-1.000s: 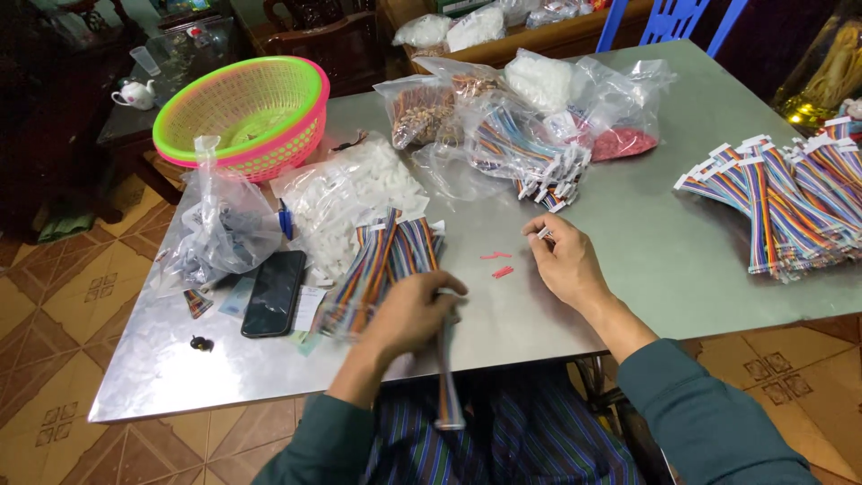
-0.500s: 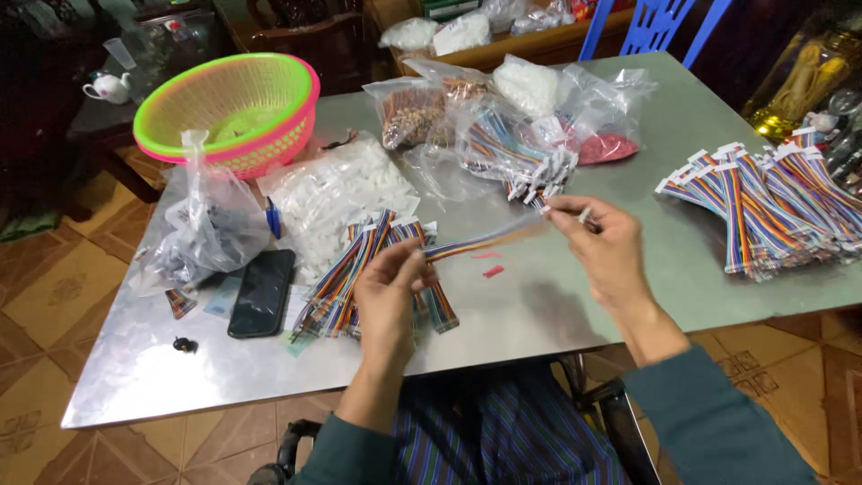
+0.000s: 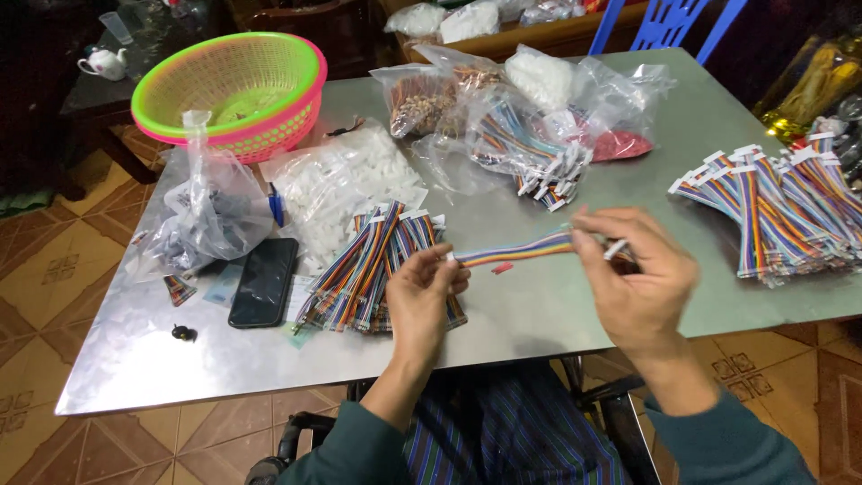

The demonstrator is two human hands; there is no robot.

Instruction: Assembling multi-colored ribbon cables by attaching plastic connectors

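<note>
A rainbow ribbon cable (image 3: 519, 251) is stretched level between my two hands above the steel table (image 3: 539, 314). My left hand (image 3: 424, 301) pinches its left end, which carries a white connector. My right hand (image 3: 636, 278) grips the right end, where another white connector shows between the fingers. A pile of similar cables (image 3: 373, 269) lies just left of my left hand. A small red piece (image 3: 502, 268) rests on the table under the cable.
A larger stack of ribbon cables (image 3: 777, 211) lies at the right. Clear bags of cables and white parts (image 3: 530, 135), a bag of white pieces (image 3: 346, 175), a knotted bag (image 3: 206, 216), a black phone (image 3: 263, 281) and a pink-green basket (image 3: 229, 90) stand on the table.
My left hand rose from the table's front edge with the cable. The cable, hanging down a second ago, is now pulled straight between both hands.
</note>
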